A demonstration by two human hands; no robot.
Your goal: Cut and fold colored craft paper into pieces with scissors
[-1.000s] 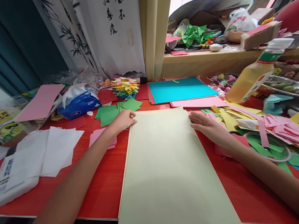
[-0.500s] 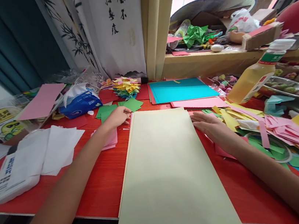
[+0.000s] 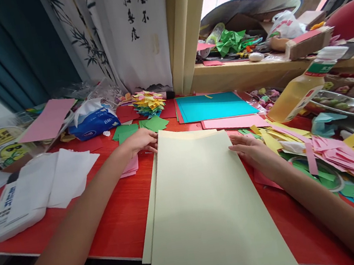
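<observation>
A large pale cream sheet of paper (image 3: 207, 207) lies lengthwise before me, its far edge bowed and its near end past the table's front edge. Another pale sheet (image 3: 151, 224) shows beneath it along the left side. My left hand (image 3: 140, 141) pinches the top sheet at its far left corner, fingers bent. At the far right corner my right hand (image 3: 250, 150) has the sheet's edge between thumb and fingers. Green paper squares (image 3: 127, 133) and pink squares (image 3: 131, 167) lie near my left hand.
Blue paper (image 3: 216, 106) lies behind the sheets on the red table (image 3: 118, 228). To the right are paper strips (image 3: 341, 151), a tilted-looking bottle (image 3: 302, 88) and a metal dish (image 3: 351, 103). Leftward sit a tissue pack (image 3: 92, 120) and a white package (image 3: 16, 207).
The top sheet has shifted toward me and to the right, uncovering more of the sheet below on the left. Its far edge now bows, and my right fingers have closed on its corner.
</observation>
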